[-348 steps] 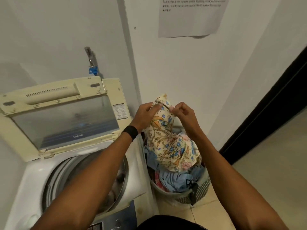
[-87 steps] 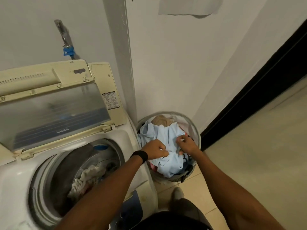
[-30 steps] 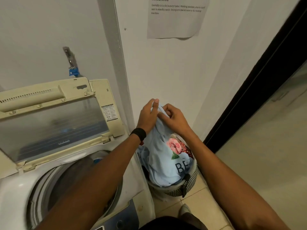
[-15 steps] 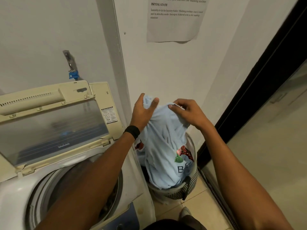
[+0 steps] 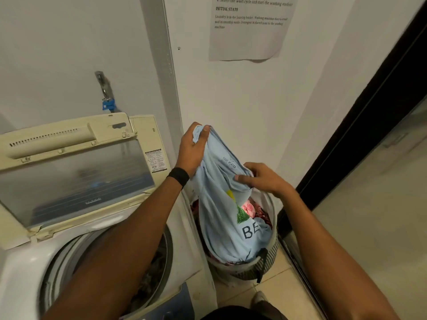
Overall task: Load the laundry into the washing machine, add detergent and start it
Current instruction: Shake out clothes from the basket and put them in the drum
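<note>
loading | left hand [image 5: 194,148] clamped top of pale-blue printed cotton T-shirt [image 5: 221,218]; right hand [image 5: 261,179] pinched collar just below | hem in round striped basket [image 5: 265,265] under hands | probably held high to clear rim for white washer drum [image 5: 69,257], left of hands

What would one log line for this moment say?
step: loading laundry | left hand: grips blue shirt top | right hand: grips its collar | shirt bottom: in basket | washer lid: open
</note>
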The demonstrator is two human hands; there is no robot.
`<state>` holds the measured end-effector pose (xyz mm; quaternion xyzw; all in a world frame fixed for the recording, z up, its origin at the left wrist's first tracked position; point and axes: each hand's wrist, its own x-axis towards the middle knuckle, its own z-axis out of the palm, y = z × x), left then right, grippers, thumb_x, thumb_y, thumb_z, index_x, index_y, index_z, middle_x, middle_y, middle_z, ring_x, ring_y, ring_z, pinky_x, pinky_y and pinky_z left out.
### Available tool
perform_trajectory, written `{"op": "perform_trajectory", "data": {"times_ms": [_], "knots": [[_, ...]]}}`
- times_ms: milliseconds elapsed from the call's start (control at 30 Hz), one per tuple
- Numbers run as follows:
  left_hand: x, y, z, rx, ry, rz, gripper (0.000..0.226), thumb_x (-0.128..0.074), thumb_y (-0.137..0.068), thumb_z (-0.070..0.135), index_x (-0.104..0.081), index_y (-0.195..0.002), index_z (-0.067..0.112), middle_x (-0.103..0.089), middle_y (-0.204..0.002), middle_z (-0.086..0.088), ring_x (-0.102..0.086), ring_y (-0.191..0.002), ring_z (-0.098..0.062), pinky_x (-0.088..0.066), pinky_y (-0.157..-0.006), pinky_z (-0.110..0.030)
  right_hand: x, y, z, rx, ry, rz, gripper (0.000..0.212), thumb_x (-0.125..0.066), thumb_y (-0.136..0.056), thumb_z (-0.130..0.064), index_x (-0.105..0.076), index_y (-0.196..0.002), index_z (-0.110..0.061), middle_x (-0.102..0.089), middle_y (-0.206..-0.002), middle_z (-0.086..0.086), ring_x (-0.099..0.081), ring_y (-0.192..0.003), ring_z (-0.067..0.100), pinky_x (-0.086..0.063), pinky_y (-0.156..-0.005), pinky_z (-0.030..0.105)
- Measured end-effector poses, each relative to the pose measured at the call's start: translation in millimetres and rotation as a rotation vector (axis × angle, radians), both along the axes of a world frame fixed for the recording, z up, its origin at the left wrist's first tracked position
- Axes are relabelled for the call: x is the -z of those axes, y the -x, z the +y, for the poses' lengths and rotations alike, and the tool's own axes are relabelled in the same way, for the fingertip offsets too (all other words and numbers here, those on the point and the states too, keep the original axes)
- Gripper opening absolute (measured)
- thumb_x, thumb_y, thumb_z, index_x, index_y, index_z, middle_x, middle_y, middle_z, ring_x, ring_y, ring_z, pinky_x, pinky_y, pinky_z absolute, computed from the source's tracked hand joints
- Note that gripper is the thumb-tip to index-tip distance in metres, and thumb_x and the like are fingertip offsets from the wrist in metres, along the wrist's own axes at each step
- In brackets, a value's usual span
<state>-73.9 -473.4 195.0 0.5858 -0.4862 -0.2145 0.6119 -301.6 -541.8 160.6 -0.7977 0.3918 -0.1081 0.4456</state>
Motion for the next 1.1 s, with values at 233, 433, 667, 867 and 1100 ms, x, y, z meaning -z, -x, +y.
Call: {"op": "perform_trajectory", "data": {"times_ms": [233, 433, 667, 867, 1100], "knots": [[16, 7, -1, 0.068, -0.003, -0.014, 0.034, -0.054, -0.105, 0.039, -0.064, -0.119, 0.010, -0.068, -0.116, 0.002, -0.063, -0.111, -0.008, -0.046, -0.101, -0.026, -61, 2, -11, 0.296, -0.056, -0.503, 0.011, -0.071, -0.089, -0.012, -0.062, -0.095, -0.015, -0.061, -0.072, 0.002, -0.053, -0.070, 0.011, -0.042, -0.066, 0.025], [20, 37, -7, 0.351, -0.137, -0.222, 0.071, -0.081, -0.081, 0.051, -0.049, -0.144, 0.039, -0.060, -0.141, 0.015, -0.055, -0.131, 0.000, -0.045, -0.112, -0.027, -65, -40, 8, 0.421, -0.189, -0.571, 0.004, -0.069, -0.084, -0.008, -0.067, -0.086, -0.010, -0.071, -0.079, 0.016, -0.068, -0.073, 0.022, -0.056, -0.069, 0.036], [29, 22, -4, 0.169, -0.059, 0.021, 0.031, -0.057, -0.106, 0.022, -0.061, -0.132, 0.008, -0.069, -0.128, -0.006, -0.064, -0.122, -0.015, -0.049, -0.108, -0.036, -37, -18, 4, 0.020, -0.190, -0.250, 0.056, -0.079, -0.085, -0.007, -0.056, -0.132, -0.027, -0.068, -0.114, 0.013, -0.071, -0.091, 0.022, -0.060, -0.081, 0.033], [19, 2, -4, 0.099, -0.014, 0.176, 0.022, -0.053, -0.108, 0.015, -0.061, -0.128, 0.015, -0.070, -0.123, 0.003, -0.064, -0.121, -0.012, -0.046, -0.109, -0.030, -7, -6, -3, 0.054, 0.033, -0.156, 0.016, -0.072, -0.089, -0.018, -0.073, -0.104, -0.021, -0.070, -0.096, 0.016, -0.062, -0.082, 0.015, -0.050, -0.080, 0.030], [12, 10, -3, 0.165, 0.009, 0.136, 0.022, -0.051, -0.107, 0.011, -0.062, -0.126, 0.015, -0.070, -0.118, 0.003, -0.065, -0.116, -0.010, -0.047, -0.106, -0.027, -11, -29, -7, -0.015, 0.193, -0.011, 0.018, -0.076, -0.092, -0.035, -0.061, -0.087, -0.025, -0.055, -0.071, -0.010, -0.048, -0.061, 0.004, -0.041, -0.067, 0.031]]}}
